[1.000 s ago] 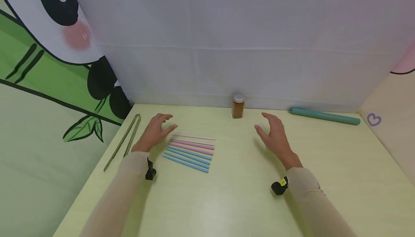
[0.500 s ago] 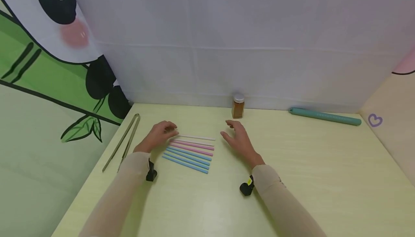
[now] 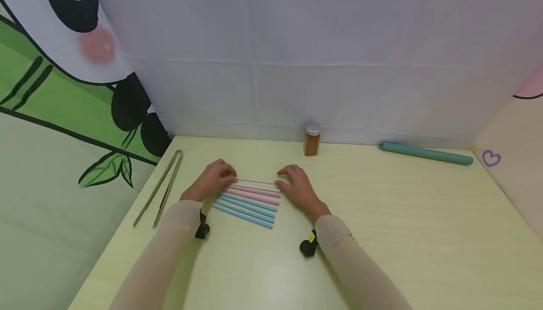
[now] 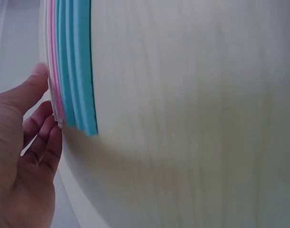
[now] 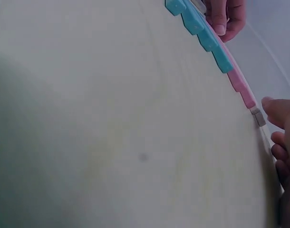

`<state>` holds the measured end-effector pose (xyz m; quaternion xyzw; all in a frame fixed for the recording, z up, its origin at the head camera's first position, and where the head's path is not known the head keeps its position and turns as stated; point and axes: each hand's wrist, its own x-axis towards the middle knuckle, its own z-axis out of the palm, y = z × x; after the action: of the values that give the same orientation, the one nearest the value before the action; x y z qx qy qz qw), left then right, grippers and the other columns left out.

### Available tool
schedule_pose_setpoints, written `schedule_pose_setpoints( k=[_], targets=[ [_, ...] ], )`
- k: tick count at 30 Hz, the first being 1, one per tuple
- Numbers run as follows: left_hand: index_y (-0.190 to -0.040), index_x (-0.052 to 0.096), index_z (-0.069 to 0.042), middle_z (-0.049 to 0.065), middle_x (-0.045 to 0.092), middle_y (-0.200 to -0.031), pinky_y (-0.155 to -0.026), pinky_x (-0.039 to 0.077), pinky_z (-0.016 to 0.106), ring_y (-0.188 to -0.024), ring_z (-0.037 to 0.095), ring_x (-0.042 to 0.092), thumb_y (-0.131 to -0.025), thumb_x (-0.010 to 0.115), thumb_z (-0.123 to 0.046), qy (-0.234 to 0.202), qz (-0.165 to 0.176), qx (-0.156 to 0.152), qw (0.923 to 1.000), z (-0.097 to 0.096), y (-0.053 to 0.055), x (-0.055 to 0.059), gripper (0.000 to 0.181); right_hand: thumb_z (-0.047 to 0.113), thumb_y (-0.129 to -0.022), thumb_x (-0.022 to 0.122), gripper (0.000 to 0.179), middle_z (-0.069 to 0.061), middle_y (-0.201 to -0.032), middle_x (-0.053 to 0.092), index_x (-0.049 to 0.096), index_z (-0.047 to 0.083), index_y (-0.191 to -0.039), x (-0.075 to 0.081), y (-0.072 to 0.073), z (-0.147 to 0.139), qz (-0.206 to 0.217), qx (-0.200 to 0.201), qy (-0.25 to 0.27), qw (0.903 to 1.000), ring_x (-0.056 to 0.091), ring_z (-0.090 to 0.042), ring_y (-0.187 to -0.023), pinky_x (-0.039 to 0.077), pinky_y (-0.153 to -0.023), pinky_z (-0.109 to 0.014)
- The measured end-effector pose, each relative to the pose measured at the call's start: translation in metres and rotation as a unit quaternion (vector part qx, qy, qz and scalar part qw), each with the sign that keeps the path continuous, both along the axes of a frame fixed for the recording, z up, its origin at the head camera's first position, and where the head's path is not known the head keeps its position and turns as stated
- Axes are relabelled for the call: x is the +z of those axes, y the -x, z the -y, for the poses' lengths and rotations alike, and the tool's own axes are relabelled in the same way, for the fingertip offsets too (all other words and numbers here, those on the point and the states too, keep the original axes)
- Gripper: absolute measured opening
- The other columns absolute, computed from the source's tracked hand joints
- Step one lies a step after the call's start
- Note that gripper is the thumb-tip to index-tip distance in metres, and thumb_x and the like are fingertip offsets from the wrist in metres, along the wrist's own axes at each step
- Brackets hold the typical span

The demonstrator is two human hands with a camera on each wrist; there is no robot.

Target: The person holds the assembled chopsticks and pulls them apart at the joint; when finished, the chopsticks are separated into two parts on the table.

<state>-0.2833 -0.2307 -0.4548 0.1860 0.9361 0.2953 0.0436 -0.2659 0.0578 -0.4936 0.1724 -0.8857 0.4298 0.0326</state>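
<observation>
Thin sticks lie side by side on the table: white, then pink (image 3: 250,193), then several blue sticks (image 3: 248,209). My left hand (image 3: 212,178) is at the left end of the farthest white stick (image 3: 256,181), its thumb and curled fingers pinching it. Its thumb tip meets the white edge of the row in the left wrist view. My right hand (image 3: 300,190) is beside the right ends of the white sticks, thumb and fingers apart. In the right wrist view its thumb is close to a white end (image 5: 258,116); contact is unclear.
Metal tongs (image 3: 157,187) lie on the table (image 3: 382,206) to the left of my left hand. A small jar (image 3: 312,144) with brown contents stands near the back edge. A long teal rod (image 3: 424,153) lies at the back right. Printed cloth hangs behind and at the sides.
My right hand has moved left to the right ends of the sticks. The left hand has shifted slightly right and its fingers have curled in at the white stick.
</observation>
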Motion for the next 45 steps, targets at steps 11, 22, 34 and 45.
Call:
schedule_pose_setpoints(
  k=[11, 22, 34, 45],
  targets=[
    [-0.087, 0.066, -0.008, 0.007, 0.054, -0.088, -0.077, 0.046, 0.037, -0.081, 0.020, 0.052, -0.088, 0.069, -0.015, 0.012, -0.017, 0.005, 0.9998, -0.004, 0.003, -0.001, 0.007, 0.021, -0.091, 0.066, 0.008, -0.009, -0.121, 0.055, 0.068, 0.013, -0.092, 0.006, -0.001, 0.000, -0.009, 0.011, -0.039, 0.9992, 0.047, -0.030, -0.118, 0.036, -0.103, -0.047],
    [-0.104, 0.065, -0.005, 0.006, 0.062, -0.091, -0.077, 0.048, 0.036, -0.083, 0.018, 0.056, -0.094, 0.061, -0.014, 0.027, -0.015, -0.051, 0.9982, -0.038, -0.001, 0.035, 0.014, 0.022, -0.095, 0.061, 0.012, 0.000, -0.100, 0.064, 0.063, 0.014, -0.104, 0.036, 0.001, -0.022, 0.013, 0.002, -0.031, 0.9994, 0.055, -0.017, -0.095, 0.046, -0.087, -0.036],
    [-0.102, 0.066, -0.005, 0.005, 0.062, -0.089, -0.071, 0.047, 0.029, -0.077, 0.015, 0.055, -0.094, 0.060, -0.010, 0.042, -0.039, -0.116, 0.9916, -0.097, -0.010, 0.045, 0.011, 0.018, -0.093, 0.063, 0.016, -0.001, -0.099, 0.064, 0.068, 0.010, -0.106, 0.058, -0.008, -0.039, -0.023, 0.056, -0.060, 0.9964, 0.062, -0.017, -0.092, 0.052, -0.084, -0.035],
    [-0.093, 0.066, -0.007, 0.004, 0.061, -0.085, -0.071, 0.046, 0.027, -0.078, 0.014, 0.055, -0.093, 0.063, -0.013, 0.023, -0.064, -0.128, 0.9894, -0.137, -0.011, 0.044, 0.007, 0.019, -0.094, 0.062, 0.012, 0.000, -0.096, 0.064, 0.069, 0.012, -0.100, 0.062, -0.010, -0.054, -0.055, 0.062, -0.084, 0.9930, 0.063, -0.016, -0.090, 0.052, -0.082, -0.033]
  ],
)
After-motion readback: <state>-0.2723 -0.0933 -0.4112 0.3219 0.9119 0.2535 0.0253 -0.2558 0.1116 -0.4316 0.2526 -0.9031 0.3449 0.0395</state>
